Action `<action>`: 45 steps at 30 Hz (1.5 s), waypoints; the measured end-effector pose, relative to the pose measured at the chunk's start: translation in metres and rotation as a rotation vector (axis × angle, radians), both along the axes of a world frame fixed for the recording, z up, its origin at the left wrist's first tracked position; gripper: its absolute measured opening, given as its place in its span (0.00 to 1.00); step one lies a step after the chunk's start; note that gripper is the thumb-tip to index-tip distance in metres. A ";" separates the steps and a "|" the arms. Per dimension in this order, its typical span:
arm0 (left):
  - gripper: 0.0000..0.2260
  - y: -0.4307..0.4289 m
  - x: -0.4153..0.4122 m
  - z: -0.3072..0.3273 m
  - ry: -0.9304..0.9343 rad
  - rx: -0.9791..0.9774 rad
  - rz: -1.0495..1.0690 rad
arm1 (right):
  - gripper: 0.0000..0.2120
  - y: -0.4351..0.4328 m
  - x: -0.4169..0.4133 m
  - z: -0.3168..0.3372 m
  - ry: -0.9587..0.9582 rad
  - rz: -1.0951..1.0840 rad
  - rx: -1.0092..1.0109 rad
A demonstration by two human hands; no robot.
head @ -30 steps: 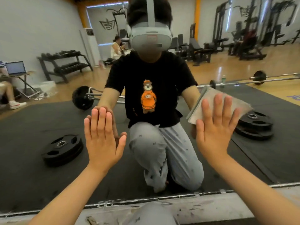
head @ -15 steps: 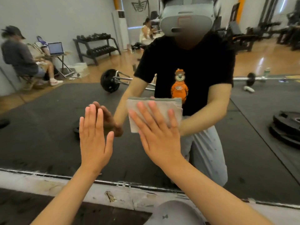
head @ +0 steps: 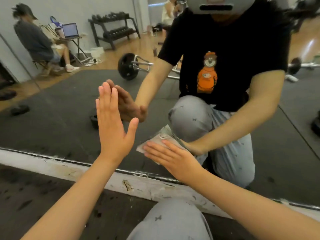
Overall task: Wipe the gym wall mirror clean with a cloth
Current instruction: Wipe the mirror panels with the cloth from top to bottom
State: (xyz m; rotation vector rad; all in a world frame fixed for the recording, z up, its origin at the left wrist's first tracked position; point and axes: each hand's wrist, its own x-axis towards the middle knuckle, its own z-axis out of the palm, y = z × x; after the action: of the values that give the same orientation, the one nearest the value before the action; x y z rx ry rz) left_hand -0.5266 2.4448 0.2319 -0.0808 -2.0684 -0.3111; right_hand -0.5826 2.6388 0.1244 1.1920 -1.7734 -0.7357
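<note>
Your right hand (head: 174, 160) lies flat with fingers spread, pressing the folded, creased pale grey cloth (head: 155, 142) against the large wall mirror (head: 52, 118) near its bottom edge; your left hand (head: 112, 125) rests open-palmed on the glass just beside it, holding nothing.

You won't find any readable text here; the orange bear print (head: 207, 73) on the black T-shirt (head: 230, 49) perhaps bears a logo, too blurred to read.

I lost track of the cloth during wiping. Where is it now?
In the head view, the cloth is pressed flat against the mirror under the right hand, low, near the mirror's bottom edge.
</note>
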 end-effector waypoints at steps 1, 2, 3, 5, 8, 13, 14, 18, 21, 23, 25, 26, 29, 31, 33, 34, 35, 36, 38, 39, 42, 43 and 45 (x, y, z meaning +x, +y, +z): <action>0.34 0.004 -0.002 -0.001 0.004 0.017 0.011 | 0.36 0.008 0.001 -0.009 -0.005 -0.012 0.015; 0.35 0.008 -0.005 -0.002 0.012 0.033 0.023 | 0.36 0.015 0.001 -0.013 -0.013 -0.005 0.010; 0.37 0.013 -0.008 -0.002 0.021 0.047 0.033 | 0.35 0.021 0.001 -0.014 -0.032 0.015 -0.017; 0.40 0.020 -0.015 -0.003 0.044 0.067 0.061 | 0.31 0.031 0.003 -0.004 -0.101 0.069 -0.142; 0.43 0.025 -0.023 -0.006 0.069 0.064 0.123 | 0.28 0.050 0.004 0.035 -0.126 0.130 -0.385; 0.43 0.023 -0.027 -0.009 0.087 0.048 0.156 | 0.24 0.086 0.000 0.115 -0.024 0.090 -0.732; 0.43 0.022 -0.026 -0.009 0.084 0.049 0.155 | 0.24 0.088 -0.001 0.120 -0.022 0.071 -0.772; 0.40 0.010 -0.026 -0.013 0.084 0.046 0.142 | 0.24 0.082 0.001 0.093 0.002 0.006 -0.798; 0.39 0.006 -0.027 -0.014 0.094 0.048 0.155 | 0.28 0.087 0.004 0.046 -0.067 -0.015 -0.627; 0.39 0.009 -0.026 -0.014 0.080 0.054 0.177 | 0.34 0.100 0.005 0.018 -0.096 -0.037 -0.450; 0.40 0.009 -0.025 -0.013 0.058 0.041 0.194 | 0.38 0.113 0.005 0.000 -0.121 -0.059 -0.302; 0.40 0.009 -0.024 -0.012 0.048 0.034 0.207 | 0.37 0.118 0.004 -0.004 -0.125 -0.067 -0.254; 0.40 0.007 -0.022 -0.011 0.028 0.022 0.230 | 0.34 0.127 0.002 -0.005 -0.130 -0.054 -0.204; 0.40 0.009 -0.022 -0.010 0.025 0.023 0.244 | 0.33 0.133 0.001 0.009 -0.143 -0.030 -0.267; 0.40 0.010 -0.021 -0.011 0.033 0.013 0.256 | 0.31 0.140 0.000 0.036 -0.148 -0.001 -0.416; 0.40 0.010 -0.021 -0.012 0.043 0.005 0.254 | 0.30 0.142 -0.001 0.053 -0.121 0.015 -0.512; 0.40 0.011 -0.022 -0.012 0.044 0.002 0.253 | 0.28 0.145 -0.002 0.070 -0.085 0.026 -0.596; 0.40 0.010 -0.023 -0.011 0.039 0.004 0.255 | 0.27 0.146 -0.004 0.085 -0.067 0.028 -0.657; 0.40 0.008 -0.022 -0.013 0.042 -0.004 0.266 | 0.25 0.144 -0.007 0.103 -0.034 0.036 -0.743; 0.40 0.008 -0.022 -0.013 0.044 -0.015 0.266 | 0.25 0.141 -0.009 0.105 -0.009 0.030 -0.779; 0.39 0.015 -0.020 -0.011 0.007 -0.039 0.250 | 0.26 0.130 -0.007 0.079 -0.001 -0.019 -0.899; 0.38 0.019 -0.016 -0.010 -0.011 -0.021 0.236 | 0.27 0.129 -0.005 0.061 -0.017 -0.024 -0.910; 0.36 0.026 -0.010 -0.006 -0.013 -0.055 0.183 | 0.28 0.135 -0.003 0.021 -0.043 -0.059 -0.825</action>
State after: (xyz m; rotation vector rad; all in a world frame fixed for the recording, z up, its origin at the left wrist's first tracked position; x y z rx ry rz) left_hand -0.5364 2.4704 0.2255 0.0771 -2.0804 -0.1423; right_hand -0.5853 2.7740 0.1449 0.5928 -1.8640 0.0292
